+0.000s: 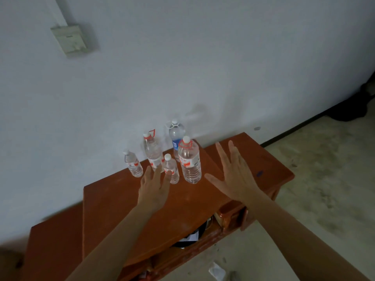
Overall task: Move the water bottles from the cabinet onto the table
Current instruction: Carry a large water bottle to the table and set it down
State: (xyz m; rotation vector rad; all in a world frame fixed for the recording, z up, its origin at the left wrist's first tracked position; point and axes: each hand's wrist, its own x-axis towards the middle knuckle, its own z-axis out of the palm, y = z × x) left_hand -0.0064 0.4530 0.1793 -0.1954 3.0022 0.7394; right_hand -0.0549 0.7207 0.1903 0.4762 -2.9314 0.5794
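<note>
Five water bottles [189, 161] upright at the far edge of the red-brown table [113, 199], by the wall [203, 57]. Left hand [155, 185] flat, fingers [157, 175] straight, perhaps touching the small front bottle [171, 169]. Right hand [233, 175] splayed, empty.

Wall box [70, 38], perhaps a switch; floor litter [216, 271]

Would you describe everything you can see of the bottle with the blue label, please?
The blue-labelled bottle is clear plastic with a white cap, a white loop at its neck and a blue band round its middle. It stands upright at the back of the wooden top, near the wall. A larger red-handled bottle in front partly hides its lower half. Neither the left hand nor the right hand touches it.
</note>
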